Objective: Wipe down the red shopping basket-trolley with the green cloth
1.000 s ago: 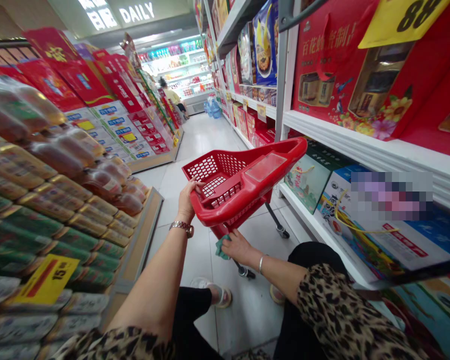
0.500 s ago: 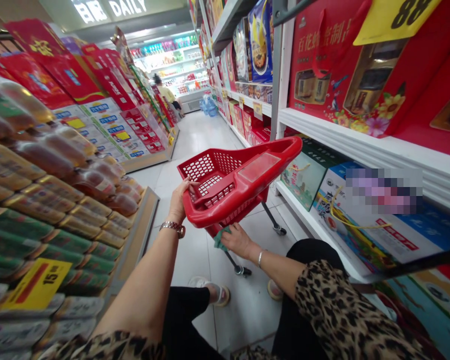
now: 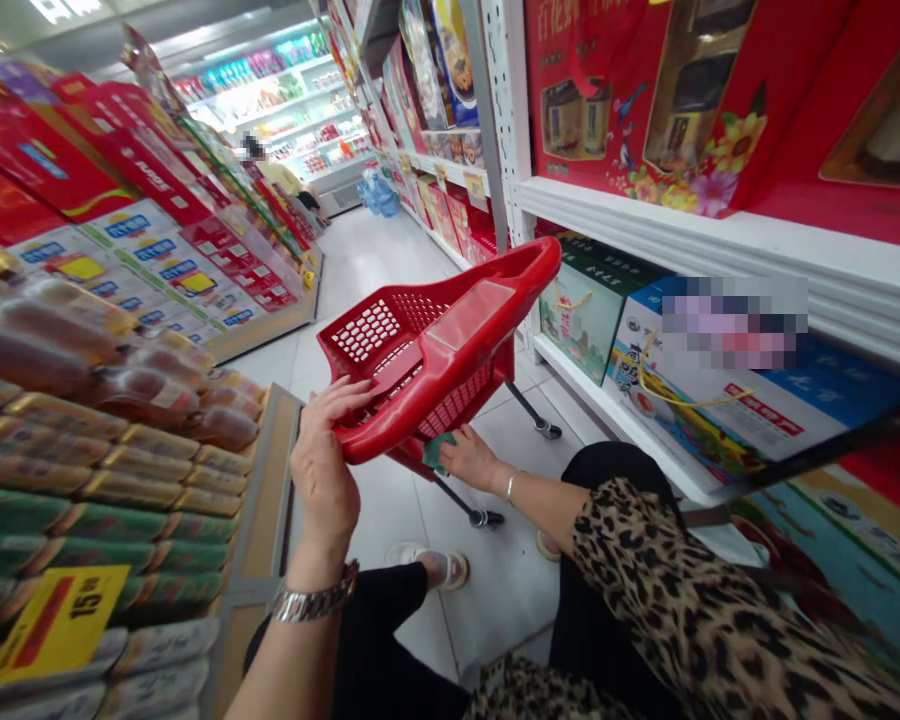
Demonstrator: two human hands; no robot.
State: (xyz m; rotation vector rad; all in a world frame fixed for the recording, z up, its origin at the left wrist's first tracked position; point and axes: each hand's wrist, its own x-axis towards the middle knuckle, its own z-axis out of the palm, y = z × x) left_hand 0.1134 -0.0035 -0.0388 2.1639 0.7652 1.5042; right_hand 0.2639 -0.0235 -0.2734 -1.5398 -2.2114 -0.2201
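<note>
A wheeled red plastic shopping basket (image 3: 427,350) tilts up, its rim gripped by the left hand (image 3: 326,440); the right hand (image 3: 469,458) clasps a green cloth (image 3: 435,452) beneath (mostly hidden).

Tiled supermarket floor (image 3: 367,260) beside white shelving (image 3: 720,225)

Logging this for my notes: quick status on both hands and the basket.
Left hand gripping red basket rim, basket tilted. Right hand at basket's underside, touching green cloth. Display shelf close on the left.
</note>
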